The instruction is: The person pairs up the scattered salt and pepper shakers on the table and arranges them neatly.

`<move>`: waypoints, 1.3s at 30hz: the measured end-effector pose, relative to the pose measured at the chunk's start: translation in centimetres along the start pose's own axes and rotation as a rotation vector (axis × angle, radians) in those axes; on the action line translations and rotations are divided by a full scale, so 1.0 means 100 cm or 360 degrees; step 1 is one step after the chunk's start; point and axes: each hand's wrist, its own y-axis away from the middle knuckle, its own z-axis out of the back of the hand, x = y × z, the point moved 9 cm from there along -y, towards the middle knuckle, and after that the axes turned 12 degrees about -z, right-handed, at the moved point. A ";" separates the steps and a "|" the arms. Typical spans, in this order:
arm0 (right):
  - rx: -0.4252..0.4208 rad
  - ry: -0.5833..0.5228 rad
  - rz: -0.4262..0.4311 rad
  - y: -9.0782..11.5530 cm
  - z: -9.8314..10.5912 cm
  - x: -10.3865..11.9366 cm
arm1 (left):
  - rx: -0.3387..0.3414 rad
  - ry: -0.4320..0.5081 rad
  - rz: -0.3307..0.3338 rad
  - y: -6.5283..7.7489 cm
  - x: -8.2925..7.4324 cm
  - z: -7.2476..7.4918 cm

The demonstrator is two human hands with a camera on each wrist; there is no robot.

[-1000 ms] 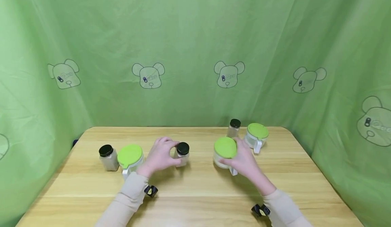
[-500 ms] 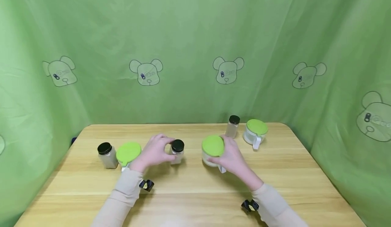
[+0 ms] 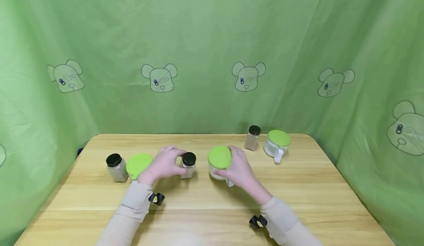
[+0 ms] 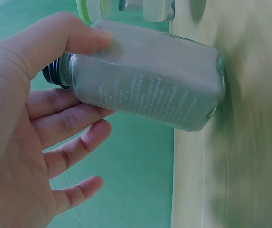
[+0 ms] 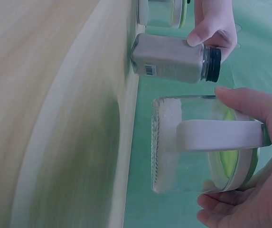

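In the head view my left hand [image 3: 162, 165] grips a square glass jar [image 3: 188, 169] with a black lid, thumb and fingers around its upper part. The left wrist view shows the jar [image 4: 150, 76] full of pale grey powder, with fine print on its side and its base close to the tabletop. My right hand [image 3: 241, 169] holds a round glass seasoning pot [image 3: 219, 157] by its green lid rim. In the right wrist view this pot [image 5: 192, 164] has a white handle [image 5: 221, 135], white contents at its bottom, and a gap between base and table.
At left stand another black-lidded jar [image 3: 117, 170] and a green-lidded pot [image 3: 139, 165], partly behind my left wrist. Back right are a slimmer black-lidded jar [image 3: 252, 139] and a third green-lidded pot [image 3: 277, 145]. Green curtain [image 3: 205, 102] hangs behind the wooden table [image 3: 205, 220].
My right hand has moved left with the seasoning pot, nearing the jar in my left hand. That jar has shifted slightly left. Both grips stay the same.
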 end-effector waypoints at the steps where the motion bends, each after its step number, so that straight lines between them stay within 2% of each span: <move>1: -0.0005 -0.0006 0.0000 0.000 -0.001 0.001 | 0.0001 -0.0006 -0.0003 0.000 0.001 0.000; 10: -0.0062 -0.0016 -0.0015 0.003 -0.010 0.009 | 0.0011 -0.0011 0.0001 0.002 0.005 0.005; 20: -0.0113 -0.0002 -0.0149 0.002 -0.014 0.009 | 0.0041 0.0016 0.0024 0.003 0.010 0.004; 27: -0.0133 -0.0097 -0.0245 0.007 -0.017 0.011 | 0.0051 0.0039 0.0018 0.006 0.015 0.004; 39: -0.0225 -0.0124 -0.0302 0.012 -0.026 0.016 | 0.0062 0.0092 -0.0017 0.007 0.026 0.004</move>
